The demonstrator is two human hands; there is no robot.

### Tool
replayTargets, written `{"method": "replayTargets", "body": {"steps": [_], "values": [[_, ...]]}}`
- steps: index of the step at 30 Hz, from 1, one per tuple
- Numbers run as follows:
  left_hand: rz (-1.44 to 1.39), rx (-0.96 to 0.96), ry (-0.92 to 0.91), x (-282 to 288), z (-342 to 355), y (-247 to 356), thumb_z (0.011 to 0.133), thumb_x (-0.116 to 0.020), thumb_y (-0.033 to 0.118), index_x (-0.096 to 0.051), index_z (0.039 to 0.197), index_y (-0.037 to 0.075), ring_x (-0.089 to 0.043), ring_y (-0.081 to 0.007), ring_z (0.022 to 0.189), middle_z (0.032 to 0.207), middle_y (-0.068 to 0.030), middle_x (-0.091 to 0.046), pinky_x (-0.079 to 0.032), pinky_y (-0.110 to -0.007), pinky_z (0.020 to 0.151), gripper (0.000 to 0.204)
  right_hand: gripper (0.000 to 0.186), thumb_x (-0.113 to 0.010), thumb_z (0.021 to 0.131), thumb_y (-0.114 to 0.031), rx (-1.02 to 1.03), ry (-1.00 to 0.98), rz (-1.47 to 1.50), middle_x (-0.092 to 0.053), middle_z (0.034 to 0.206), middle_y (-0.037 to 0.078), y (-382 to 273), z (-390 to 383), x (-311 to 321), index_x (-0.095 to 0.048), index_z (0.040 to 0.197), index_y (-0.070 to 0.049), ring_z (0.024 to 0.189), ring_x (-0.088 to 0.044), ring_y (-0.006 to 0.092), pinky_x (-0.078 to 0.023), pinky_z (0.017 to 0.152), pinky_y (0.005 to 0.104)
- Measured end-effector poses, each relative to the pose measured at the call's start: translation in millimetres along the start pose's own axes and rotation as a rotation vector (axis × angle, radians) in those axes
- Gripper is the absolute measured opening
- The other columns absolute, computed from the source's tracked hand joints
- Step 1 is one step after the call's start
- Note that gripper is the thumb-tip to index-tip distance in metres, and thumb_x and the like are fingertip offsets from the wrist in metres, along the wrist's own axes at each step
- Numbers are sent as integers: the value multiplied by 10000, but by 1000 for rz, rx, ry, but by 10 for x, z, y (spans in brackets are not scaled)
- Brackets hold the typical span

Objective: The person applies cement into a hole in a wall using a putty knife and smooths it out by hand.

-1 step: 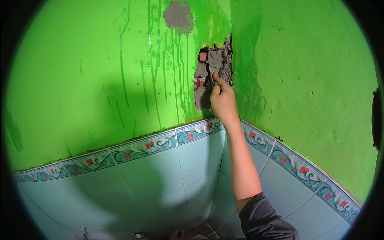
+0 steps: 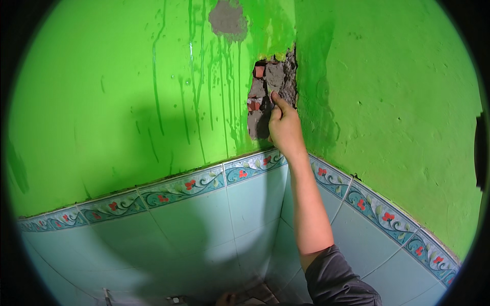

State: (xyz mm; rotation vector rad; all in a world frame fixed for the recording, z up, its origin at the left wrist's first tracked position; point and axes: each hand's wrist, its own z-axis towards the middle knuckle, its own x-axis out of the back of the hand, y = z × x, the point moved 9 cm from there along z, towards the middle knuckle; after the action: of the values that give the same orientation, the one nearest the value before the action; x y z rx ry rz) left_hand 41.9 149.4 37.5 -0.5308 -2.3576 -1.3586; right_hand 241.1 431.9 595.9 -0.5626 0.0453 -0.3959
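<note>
My right hand [image 2: 285, 125] reaches up to a broken-out hole [image 2: 256, 127] in the green wall at the corner. Its fingers are curled, with the thumb on top pressing at a small flat edge whose kind I cannot make out. Grey mortar [image 2: 274, 75] fills part of the hole above the thumb. Bits of red brick [image 2: 259, 72] show along its left side. At the lower edge is a dim brownish shape [image 2: 226, 299]; it is too dark to tell whether it is my left hand.
A round grey mortar patch [image 2: 227, 20] sits higher on the left wall, with wet drips below it. Flowered border tiles [image 2: 190, 184] run beneath the paint, above plain pale blue tiles [image 2: 199, 219]. A tap-like fitting [image 2: 106, 296] stands at the lower left. A dark object [image 2: 480, 153] is at the right rim.
</note>
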Motion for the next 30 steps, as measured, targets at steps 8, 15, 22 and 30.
{"method": "replayTargets", "body": {"steps": [8,15,22,30], "values": [[70,2,-10,44,-53,124,1026,-413,340,-454,1416,21,-508,-309,1264,1407,-192,-513,-382,-412,1067,505,425,-416,946,-98,-214,-221,26,-678,773,220,-149,-233,126,-566,1328,13,511,-612,229,-517,572,369],[45,17,-66,-16,-72,191,1029,-376,375,-393,1461,24,-464,-319,1321,1459,-185,-467,-351,-418,1102,557,411,-385,1013,-147,-322,-262,197,-499,612,20,-177,-415,322,-526,1390,-60,417,-456,109,-407,419,286],[25,-17,-29,-63,-53,142,1022,-403,341,-455,1415,15,-507,-316,1268,1386,-193,-533,-383,-408,1064,513,389,-414,1002,-141,-95,-117,43,-644,886,165,-56,-311,352,-553,1349,-34,736,-628,268,-498,698,346],[30,-107,36,-80,89,-60,1014,-428,306,-523,1324,-5,-562,-314,1170,1279,-193,-601,-423,-397,1001,449,387,-453,961,-77,77,-66,-61,-693,991,257,-308,-442,88,-572,1324,-12,746,-685,294,-528,782,371]]}}
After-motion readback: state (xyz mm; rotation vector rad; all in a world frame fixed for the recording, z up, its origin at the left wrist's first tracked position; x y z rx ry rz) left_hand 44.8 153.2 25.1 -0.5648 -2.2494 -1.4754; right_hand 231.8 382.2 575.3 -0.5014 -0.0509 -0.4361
